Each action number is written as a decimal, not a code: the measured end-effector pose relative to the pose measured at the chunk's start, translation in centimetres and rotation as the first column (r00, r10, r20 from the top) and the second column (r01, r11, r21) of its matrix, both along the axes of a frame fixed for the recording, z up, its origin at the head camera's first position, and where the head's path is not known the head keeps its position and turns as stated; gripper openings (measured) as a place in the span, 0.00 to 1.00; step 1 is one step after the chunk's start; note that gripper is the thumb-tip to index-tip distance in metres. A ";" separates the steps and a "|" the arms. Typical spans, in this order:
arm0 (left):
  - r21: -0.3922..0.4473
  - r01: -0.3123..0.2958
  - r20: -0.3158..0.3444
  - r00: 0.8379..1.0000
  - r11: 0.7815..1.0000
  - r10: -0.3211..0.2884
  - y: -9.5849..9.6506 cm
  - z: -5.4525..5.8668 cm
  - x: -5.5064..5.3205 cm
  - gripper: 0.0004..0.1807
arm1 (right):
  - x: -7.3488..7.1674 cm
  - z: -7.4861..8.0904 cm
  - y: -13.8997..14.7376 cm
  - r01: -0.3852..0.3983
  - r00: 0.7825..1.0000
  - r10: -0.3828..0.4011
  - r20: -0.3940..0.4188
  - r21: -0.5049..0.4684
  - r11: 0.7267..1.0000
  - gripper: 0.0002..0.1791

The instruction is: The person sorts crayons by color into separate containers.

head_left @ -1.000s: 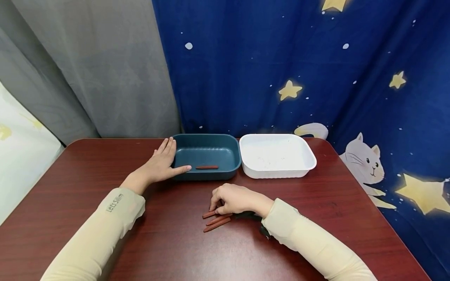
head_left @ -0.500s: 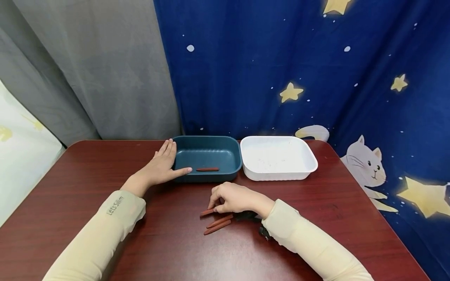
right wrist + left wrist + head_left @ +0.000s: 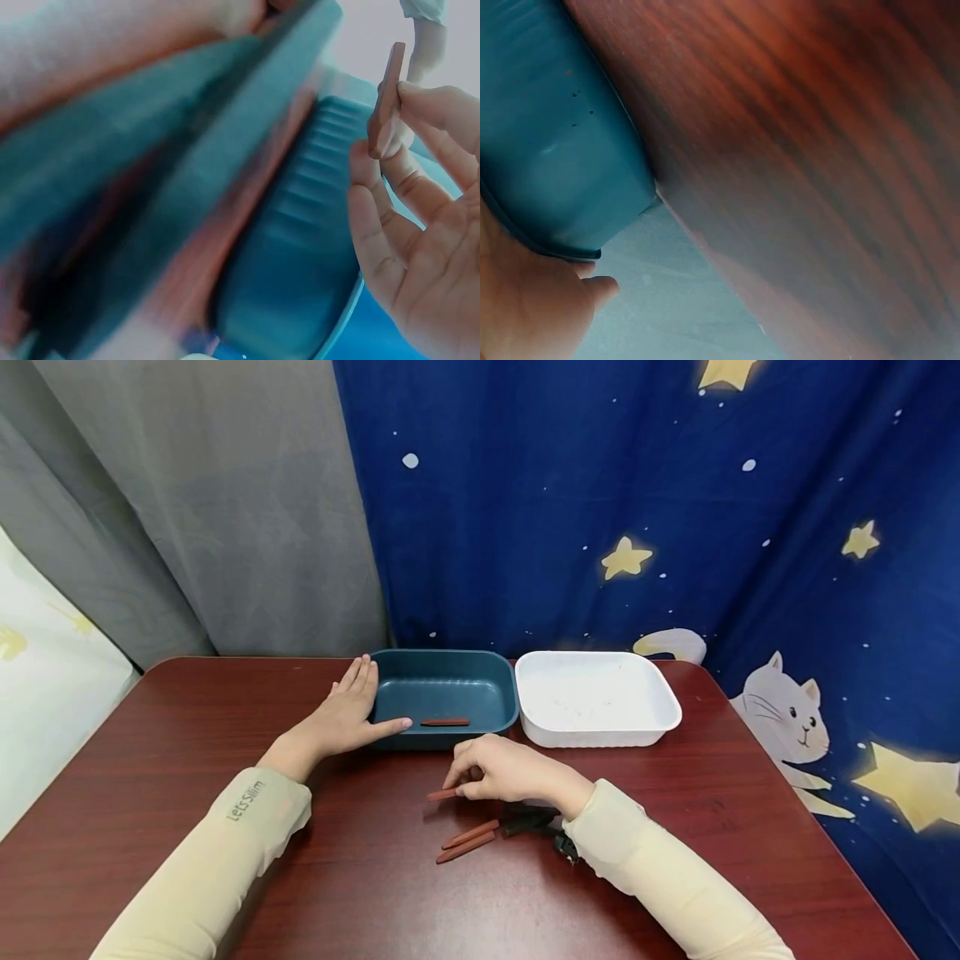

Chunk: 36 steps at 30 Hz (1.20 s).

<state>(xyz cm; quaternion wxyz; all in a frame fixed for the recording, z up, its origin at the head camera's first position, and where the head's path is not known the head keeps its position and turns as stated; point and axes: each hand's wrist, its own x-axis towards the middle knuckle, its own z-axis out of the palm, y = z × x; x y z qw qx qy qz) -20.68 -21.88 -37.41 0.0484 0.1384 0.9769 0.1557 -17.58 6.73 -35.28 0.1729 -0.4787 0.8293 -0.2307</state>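
My right hand (image 3: pixel 498 768) pinches a reddish-brown stick with a tapered end (image 3: pixel 441 794) between thumb and fingertips, just above the table. The right wrist view shows that stick (image 3: pixel 386 105) close up, its lower end at the fingertips. Below it on the table lie two similar sticks, an upper one (image 3: pixel 470 834) and a lower one (image 3: pixel 465 847), side by side. Straight fingers of my left hand (image 3: pixel 341 714) rest along the left end of a dark teal container (image 3: pixel 442 741), thumb stretched over its near rim. One more stick (image 3: pixel 445 722) lies inside that container.
A white container (image 3: pixel 592 737) stands right beside the teal one, at the back of the brown table (image 3: pixel 360 893). Curtains (image 3: pixel 487 527) hang behind. A black object (image 3: pixel 528 820) sits under my right wrist; blurred dark bars (image 3: pixel 187 165) cross the right wrist view.
My right hand has lifted the stick off the table and moved it slightly toward the teal container, away from the other two. The left hand stays in place.
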 end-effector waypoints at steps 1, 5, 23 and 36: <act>0.001 0.002 -0.001 1.000 1.000 -0.002 0.0 0.0 0.0 0.66 | -0.1 0.1 0.0 0.004 1.000 -0.004 -0.002 -0.008 1.000 0.09; 0.003 0.002 0.001 1.000 1.000 -0.002 0.1 0.1 0.0 0.66 | -0.4 0.6 0.1 0.011 1.000 -0.011 -0.012 -0.039 0.999 0.09; 0.026 0.003 -0.006 1.000 1.000 -0.003 0.1 0.0 0.0 0.69 | -2.1 2.4 -0.9 0.046 0.994 -0.060 -0.092 -0.145 0.988 0.10; 0.042 0.002 0.004 1.000 0.999 -0.002 -0.1 -0.1 0.0 0.70 | -5.4 1.6 -2.0 0.146 0.985 -0.160 -0.059 -0.190 0.971 0.09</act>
